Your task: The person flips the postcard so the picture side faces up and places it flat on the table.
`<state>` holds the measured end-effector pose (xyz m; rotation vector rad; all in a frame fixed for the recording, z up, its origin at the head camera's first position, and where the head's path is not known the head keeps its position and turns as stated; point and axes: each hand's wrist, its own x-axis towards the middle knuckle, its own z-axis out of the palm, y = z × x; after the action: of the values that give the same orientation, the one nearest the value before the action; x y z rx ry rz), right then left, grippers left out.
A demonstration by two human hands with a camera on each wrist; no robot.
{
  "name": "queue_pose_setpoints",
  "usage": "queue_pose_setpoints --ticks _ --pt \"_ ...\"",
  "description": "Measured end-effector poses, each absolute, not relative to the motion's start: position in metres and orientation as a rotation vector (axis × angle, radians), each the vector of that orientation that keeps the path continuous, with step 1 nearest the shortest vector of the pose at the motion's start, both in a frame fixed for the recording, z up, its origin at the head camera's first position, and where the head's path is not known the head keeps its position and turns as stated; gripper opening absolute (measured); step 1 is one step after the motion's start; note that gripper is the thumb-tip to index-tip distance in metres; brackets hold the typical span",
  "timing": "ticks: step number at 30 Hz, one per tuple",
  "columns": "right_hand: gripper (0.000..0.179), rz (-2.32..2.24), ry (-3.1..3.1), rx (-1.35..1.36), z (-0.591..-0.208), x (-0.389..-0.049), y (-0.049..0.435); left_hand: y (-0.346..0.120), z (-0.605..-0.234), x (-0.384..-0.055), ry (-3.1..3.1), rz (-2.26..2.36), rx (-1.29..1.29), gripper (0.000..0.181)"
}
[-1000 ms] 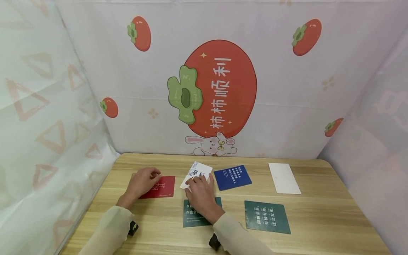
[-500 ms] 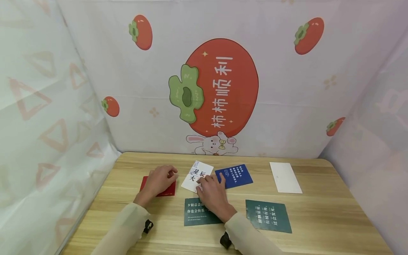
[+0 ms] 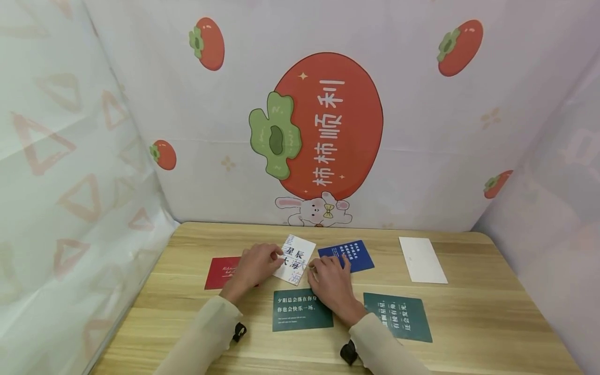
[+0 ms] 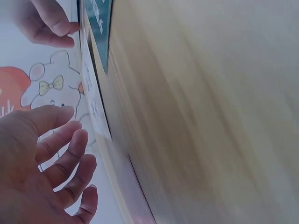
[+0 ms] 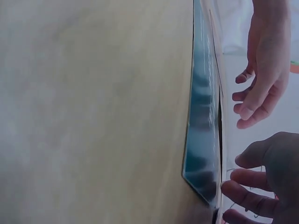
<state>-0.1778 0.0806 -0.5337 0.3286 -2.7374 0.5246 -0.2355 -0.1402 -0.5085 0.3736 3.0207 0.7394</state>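
A white card (image 3: 294, 263) with dark and pale blue characters lies flat between the two hands. My left hand (image 3: 257, 266) hovers over the red card (image 3: 217, 275), fingertips overlapping the white card's left edge in the head view. In the left wrist view this hand (image 4: 56, 161) has loosely bent, spread fingers and holds nothing. My right hand (image 3: 334, 284) is at the white card's right edge, partly over the blue card (image 3: 362, 260). Its fingers (image 5: 252, 198) are loosely bent with nothing between them in the right wrist view.
Nearest the person, a green card (image 3: 300, 315) lies below the white one. A second green card (image 3: 412, 323), partly under the right sleeve in view, lies to its right. Farther right is a blank white card (image 3: 423, 260). A printed cloth (image 3: 225, 192) borders the wooden table (image 3: 492, 312).
My left hand has moved right from the red card to the white card's left side. My right hand has slid right, off the white card to its right edge.
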Motion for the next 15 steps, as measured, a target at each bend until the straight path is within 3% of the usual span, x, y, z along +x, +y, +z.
queue_pose_setpoints --ticks 15 --pt "0.019 0.509 -2.76 0.26 -0.531 -0.177 0.125 -0.091 -0.505 -0.225 2.991 0.697 0.555 0.026"
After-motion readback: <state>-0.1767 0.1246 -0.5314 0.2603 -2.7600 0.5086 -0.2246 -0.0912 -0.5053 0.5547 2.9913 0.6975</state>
